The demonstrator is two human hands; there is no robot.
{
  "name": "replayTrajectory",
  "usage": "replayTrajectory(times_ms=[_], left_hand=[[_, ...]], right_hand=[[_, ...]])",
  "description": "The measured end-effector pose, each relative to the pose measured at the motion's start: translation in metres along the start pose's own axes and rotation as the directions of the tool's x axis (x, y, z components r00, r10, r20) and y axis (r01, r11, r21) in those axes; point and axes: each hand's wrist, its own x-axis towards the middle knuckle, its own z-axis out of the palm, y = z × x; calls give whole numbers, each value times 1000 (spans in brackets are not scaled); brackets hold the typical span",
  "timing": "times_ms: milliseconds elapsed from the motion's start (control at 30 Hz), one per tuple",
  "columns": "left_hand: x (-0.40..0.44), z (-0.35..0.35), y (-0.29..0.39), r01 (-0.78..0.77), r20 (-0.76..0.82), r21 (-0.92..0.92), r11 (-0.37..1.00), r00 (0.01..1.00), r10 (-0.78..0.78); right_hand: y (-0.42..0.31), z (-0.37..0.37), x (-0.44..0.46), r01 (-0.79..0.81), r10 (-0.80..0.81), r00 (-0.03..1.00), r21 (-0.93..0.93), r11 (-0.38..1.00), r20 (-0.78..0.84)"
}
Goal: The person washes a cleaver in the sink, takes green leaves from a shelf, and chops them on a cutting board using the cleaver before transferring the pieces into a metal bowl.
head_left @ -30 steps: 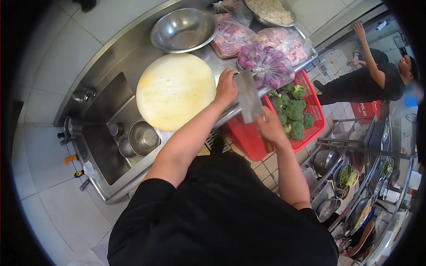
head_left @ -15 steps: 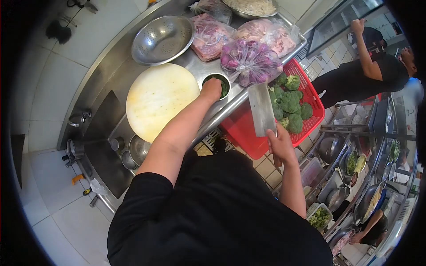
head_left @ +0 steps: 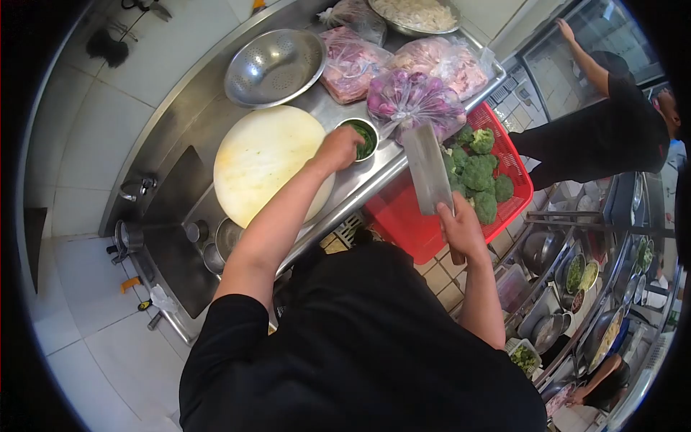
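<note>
A small round metal container (head_left: 373, 127) with chopped green leaves (head_left: 366, 141) inside stands on the steel counter. My left hand (head_left: 340, 149) is closed at its left rim, fingers curled over the edge; the fingertips are partly hidden. Left of it lies a thick round white cutting board (head_left: 270, 162), bare on top. My right hand (head_left: 463, 229) grips the handle of a cleaver (head_left: 426, 169), its broad blade pointing up and away from me. Beneath and beside the blade, a red plastic basket (head_left: 392, 216) holds several broccoli heads (head_left: 479, 173).
Farther along the counter are a perforated metal colander (head_left: 276, 68), a bag of purple onions or similar (head_left: 414, 97), and bags of meat (head_left: 353, 65). A sink (head_left: 173, 252) lies left. Another person (head_left: 604, 137) stands upper right; shelves with bowls (head_left: 547, 252) line the right.
My left hand has drawn back from inside the container to its left rim. The cleaver stays in my right hand. The view has shifted slightly, and the other person's raised arm has moved.
</note>
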Motion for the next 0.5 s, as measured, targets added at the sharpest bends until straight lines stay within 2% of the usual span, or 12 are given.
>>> replayTrajectory(times_ms=[33, 67, 100, 200, 233, 267, 300, 333, 367, 400, 467, 500], left_hand=[[-10, -11, -3, 9, 3, 5, 1000, 1000, -9], [-19, -38, 8, 157, -161, -171, 973, 969, -185], [-30, -58, 12, 258, -288, -360, 896, 883, -370], [-89, -103, -26, 248, -591, -408, 878, 661, -462], [-113, -116, -38, 223, -660, -400, 889, 603, -448], [-137, -138, -32, 336, -630, -414, 846, 565, -533], [-158, -155, -19, 396, -634, -398, 828, 533, -560], [-167, -170, 5, 496, -588, -454, 740, 457, -667], [-178, -176, 19, 422, -564, -569, 705, 423, -709], [-189, -187, 37, 572, -593, -366, 734, 465, -657], [-234, -185, -21, 519, -583, -332, 788, 543, -604], [-251, -184, -62, 439, -602, -303, 846, 600, -527]], right_hand=[[-1, 6, 5, -1, 1, 1000, 3, 1000, 10], [-2, 13, 15, 186, -185, 983, -140, 973, 19], [-7, 22, 24, 362, -363, 930, -274, 891, 49], [-57, 69, 35, 315, -220, 945, -507, 802, 240], [-52, 94, 44, 443, -342, 896, -522, 729, 283], [-91, 110, 44, 319, -72, 887, -494, 809, 456], [-77, 140, 54, 461, -226, 842, -436, 773, 489], [-43, 182, 73, 730, -654, 660, -110, 674, 370], [-27, 217, 90, 818, -748, 548, -51, 573, 375], [-14, 247, 101, 849, -745, 524, -183, 495, 414], [3, 318, 127, 777, -699, 623, -380, 502, 350], [-11, 329, 123, 682, -603, 729, -424, 596, 325]])
